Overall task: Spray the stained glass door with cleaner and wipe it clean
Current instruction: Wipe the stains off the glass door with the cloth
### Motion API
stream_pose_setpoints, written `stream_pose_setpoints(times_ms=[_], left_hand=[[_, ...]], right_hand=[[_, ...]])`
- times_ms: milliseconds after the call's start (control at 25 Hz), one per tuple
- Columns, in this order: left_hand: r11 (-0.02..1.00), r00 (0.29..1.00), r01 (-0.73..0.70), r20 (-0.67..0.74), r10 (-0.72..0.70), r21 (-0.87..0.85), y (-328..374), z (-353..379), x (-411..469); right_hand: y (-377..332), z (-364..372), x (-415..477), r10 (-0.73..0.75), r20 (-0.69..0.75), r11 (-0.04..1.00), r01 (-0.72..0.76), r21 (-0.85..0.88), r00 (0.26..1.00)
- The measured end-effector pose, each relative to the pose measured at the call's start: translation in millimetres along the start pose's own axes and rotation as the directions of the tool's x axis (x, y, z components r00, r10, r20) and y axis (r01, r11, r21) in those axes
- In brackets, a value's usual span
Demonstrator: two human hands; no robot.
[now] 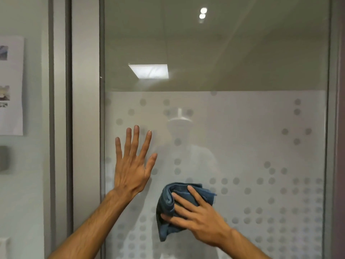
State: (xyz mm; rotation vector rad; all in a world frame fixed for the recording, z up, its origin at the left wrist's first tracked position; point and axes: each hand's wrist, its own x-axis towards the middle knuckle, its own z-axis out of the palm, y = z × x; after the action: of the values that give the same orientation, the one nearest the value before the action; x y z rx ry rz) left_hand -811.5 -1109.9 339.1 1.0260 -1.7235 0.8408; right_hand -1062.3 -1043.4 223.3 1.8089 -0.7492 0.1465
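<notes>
The head view faces a glass door point(242, 62) set in a grey metal frame point(101, 53). The upper part of the pane is clear and mirrors a ceiling with a bright rectangular light panel point(148, 71) and two small round lights. The lower part carries a frosted band point(252, 143) dotted with grey circles, which grow denser toward the bottom right.

The left hand point(131, 171) lies flat against the frosted band near the door's left edge, palm to the glass, its fingers point(135, 141) spread wide and pointing up; it holds nothing. The bare forearm runs down to the lower left corner.

The right hand point(197, 215) is lower and nearer the middle of the pane. Its fingers point(196, 195) are laid out over a folded blue cloth point(168, 199) and press it against the frosted glass, with the thumb hooked round the cloth's lower left fold. One end of the cloth hangs below the hand.

A faint reflection of a person shows in the frosted band above the cloth. On the wall left of the frame hangs a sheet of paper point(13, 85) with small pictures, too blurred to read.
</notes>
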Motion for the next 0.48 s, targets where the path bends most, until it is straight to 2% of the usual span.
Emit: stream_pose_setpoints(times_ms=[80, 160, 240, 320, 400, 480], left_hand=[[1.000, 1.000, -0.005, 0.004, 0.005, 0.004, 4, 0, 3], [1.000, 1.000, -0.006, 0.006, 0.006, 0.003, 7, 2, 5], [1.000, 1.000, 0.005, 0.006, -0.005, 0.003, 12, 5, 7], [1.000, 1.000, 0.013, 0.010, -0.013, 0.017, 15, 7, 7], [1.000, 1.000, 0.017, 0.013, -0.017, 0.022, 17, 11, 8], [1.000, 1.000, 0.019, 0.013, -0.019, 0.024, 18, 13, 8]], right_hand=[[28, -11, 4, 0.090, -0.038, 0.996, -0.089, 0.014, 0.995], [64, -27, 13, 0.256, -0.116, 0.966, -0.251, 0.057, 0.960], [111, -47, 26, 0.448, -0.185, 0.894, -0.438, 0.093, 0.875], [149, -63, 39, 0.605, -0.195, 0.796, -0.587, 0.146, 0.772], [161, -66, 48, 0.695, -0.186, 0.719, -0.663, 0.209, 0.695], [147, -59, 49, 0.721, -0.213, 0.692, -0.672, 0.262, 0.659]])
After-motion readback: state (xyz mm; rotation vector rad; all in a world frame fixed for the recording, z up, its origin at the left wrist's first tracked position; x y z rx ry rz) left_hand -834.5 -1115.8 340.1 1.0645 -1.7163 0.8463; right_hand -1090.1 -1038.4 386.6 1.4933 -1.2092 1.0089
